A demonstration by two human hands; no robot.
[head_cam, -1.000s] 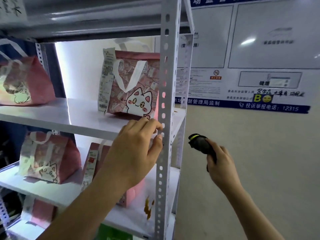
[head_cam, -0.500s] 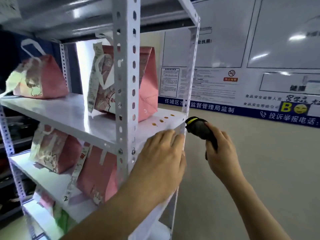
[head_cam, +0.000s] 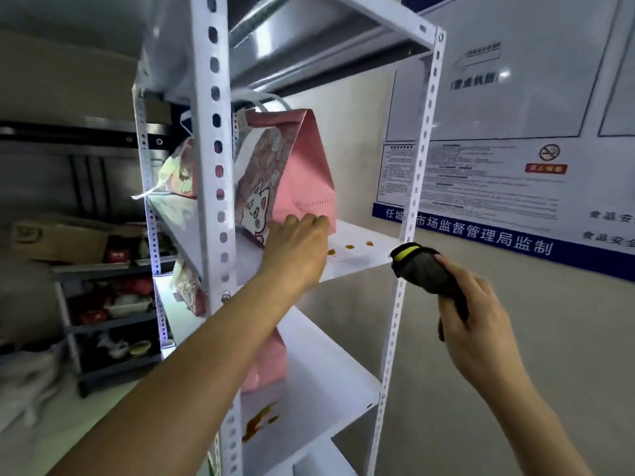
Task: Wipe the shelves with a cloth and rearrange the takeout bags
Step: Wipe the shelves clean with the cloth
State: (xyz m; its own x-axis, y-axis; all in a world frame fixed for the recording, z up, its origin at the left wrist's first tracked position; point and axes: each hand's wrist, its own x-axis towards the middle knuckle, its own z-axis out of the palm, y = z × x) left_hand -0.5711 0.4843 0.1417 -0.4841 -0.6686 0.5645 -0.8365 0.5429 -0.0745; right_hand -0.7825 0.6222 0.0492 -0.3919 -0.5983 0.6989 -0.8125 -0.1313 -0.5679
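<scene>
A pink takeout bag (head_cam: 302, 166) with a cartoon cat stands on the upper white shelf (head_cam: 364, 259). My left hand (head_cam: 295, 252) reaches past the front post and rests its fingers against the bag's lower edge. Small brown stains (head_cam: 349, 247) dot the shelf just right of that hand. My right hand (head_cam: 477, 331) grips a rolled dark grey cloth (head_cam: 426, 273) with a yellow band, held in the air beside the right post. A second pink bag (head_cam: 264, 365) sits on the lower shelf (head_cam: 326, 389), which has a brown smear (head_cam: 257, 424).
More pink bags stand further back, one on the upper shelf (head_cam: 178, 173) and one below it (head_cam: 187, 290). The perforated front post (head_cam: 214, 166) crosses my left arm. A notice board (head_cam: 498, 166) covers the right wall. A dark rack (head_cam: 113, 304) with dishes and a cardboard box (head_cam: 58, 237) stands left.
The view swung round to the rack's right end. My left hand left the shelf's front edge and moved in to the pink bag's base. My right hand kept its hold on the cloth.
</scene>
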